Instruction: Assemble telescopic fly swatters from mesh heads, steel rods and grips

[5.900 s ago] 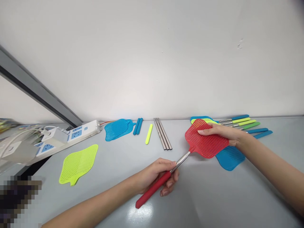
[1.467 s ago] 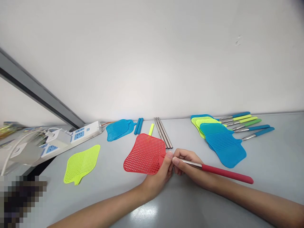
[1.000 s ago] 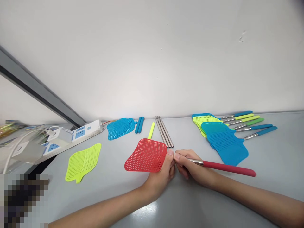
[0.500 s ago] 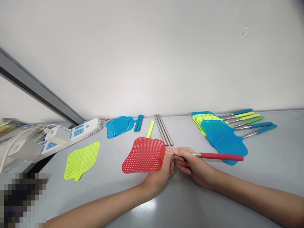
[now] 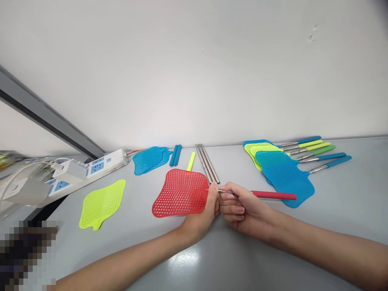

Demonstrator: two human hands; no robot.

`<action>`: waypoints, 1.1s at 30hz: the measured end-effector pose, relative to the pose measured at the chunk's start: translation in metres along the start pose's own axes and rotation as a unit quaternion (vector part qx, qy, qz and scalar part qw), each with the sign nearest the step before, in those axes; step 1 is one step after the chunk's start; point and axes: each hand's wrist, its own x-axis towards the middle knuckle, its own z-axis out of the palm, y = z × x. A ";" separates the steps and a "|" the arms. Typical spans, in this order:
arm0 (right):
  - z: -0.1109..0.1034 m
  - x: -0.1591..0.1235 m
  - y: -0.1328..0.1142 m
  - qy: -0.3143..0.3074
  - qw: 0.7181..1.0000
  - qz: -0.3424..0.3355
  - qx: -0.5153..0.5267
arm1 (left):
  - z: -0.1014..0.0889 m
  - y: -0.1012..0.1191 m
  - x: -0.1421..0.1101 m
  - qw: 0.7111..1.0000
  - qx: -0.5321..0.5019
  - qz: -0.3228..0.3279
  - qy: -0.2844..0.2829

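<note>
right hand's [image 5: 245,211] way to the blue fly swatters [image 5: 286,180] crosses the red handle [image 5: 274,195].

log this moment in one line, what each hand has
left hand: red mesh swatter head | right hand: steel rod with red handle | rod tip at left hand | nearby: steel rods, blue swatter stack

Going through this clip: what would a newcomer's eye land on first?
The bright red fly swatter head at centre, held at its edge by the left hand, while the right hand pinches a red-gripped steel handle beside it. Further right lies an overlapping pile of blue and lime swatter heads.
</note>
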 end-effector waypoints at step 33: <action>-0.016 -0.015 -0.006 0.040 0.780 -0.325 -0.534 | -0.007 0.000 0.000 0.991 -0.094 0.096 -0.021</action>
